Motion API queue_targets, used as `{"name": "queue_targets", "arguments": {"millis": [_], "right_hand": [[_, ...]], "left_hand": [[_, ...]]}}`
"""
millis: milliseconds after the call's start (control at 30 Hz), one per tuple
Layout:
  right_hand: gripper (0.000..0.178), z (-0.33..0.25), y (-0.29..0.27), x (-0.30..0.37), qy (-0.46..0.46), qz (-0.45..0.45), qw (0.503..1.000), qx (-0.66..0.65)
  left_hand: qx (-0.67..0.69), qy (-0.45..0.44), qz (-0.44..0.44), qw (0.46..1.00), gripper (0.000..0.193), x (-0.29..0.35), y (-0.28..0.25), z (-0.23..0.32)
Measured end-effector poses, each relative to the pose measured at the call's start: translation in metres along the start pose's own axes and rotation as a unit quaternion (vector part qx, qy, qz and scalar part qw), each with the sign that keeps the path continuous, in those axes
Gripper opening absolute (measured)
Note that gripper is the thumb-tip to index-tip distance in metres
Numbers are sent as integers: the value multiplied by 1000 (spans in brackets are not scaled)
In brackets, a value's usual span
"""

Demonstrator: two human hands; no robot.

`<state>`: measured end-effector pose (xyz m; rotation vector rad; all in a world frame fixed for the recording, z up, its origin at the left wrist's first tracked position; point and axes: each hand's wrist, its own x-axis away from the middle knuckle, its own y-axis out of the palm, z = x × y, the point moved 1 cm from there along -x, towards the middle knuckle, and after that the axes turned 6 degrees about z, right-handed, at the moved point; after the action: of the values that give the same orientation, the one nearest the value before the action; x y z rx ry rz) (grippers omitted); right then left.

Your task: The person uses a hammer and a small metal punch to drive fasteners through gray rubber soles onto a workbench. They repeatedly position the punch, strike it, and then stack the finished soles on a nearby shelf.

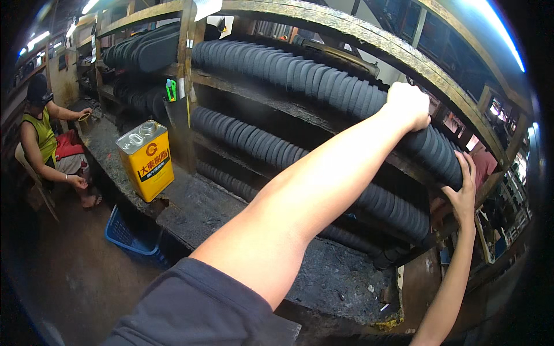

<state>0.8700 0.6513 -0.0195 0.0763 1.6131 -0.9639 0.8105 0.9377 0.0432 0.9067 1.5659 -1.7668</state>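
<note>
On the upper shelf stands a long row of dark grey sole-shaped pieces (288,72), packed on edge one against another. My left hand (408,106) reaches across to the right part of this row, its fingers curled down over the pieces. At the row's right end, my right hand (463,190) clasps the last pieces, thumb below and fingers along the outer side. Parts of the pieces between my two hands show; my left forearm hides part of the shelves below.
Lower shelves hold more rows of pieces (248,137). A yellow metal can (151,167) stands on the dark bench (199,216) at left. Below it is a blue plastic basket (130,235). Another person (49,138) sits at the far left. Wooden posts and beams (346,32) frame the rack.
</note>
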Motion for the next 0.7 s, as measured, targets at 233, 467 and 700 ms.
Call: {"name": "queue_targets", "arguments": {"millis": [233,467,700], "right_hand": [[88,12,1,0,-7,-13,1000,-8],[91,3,-1,3,-18,-17,999,-24],[104,6,-6,6,58,-9,982,-182]], "left_hand": [[27,-17,-3,999,41,-4,3,-2],[47,-33,-3,998,42,-5,6,-3],[34,-33,-18,999,40,0,-6,-2]]}}
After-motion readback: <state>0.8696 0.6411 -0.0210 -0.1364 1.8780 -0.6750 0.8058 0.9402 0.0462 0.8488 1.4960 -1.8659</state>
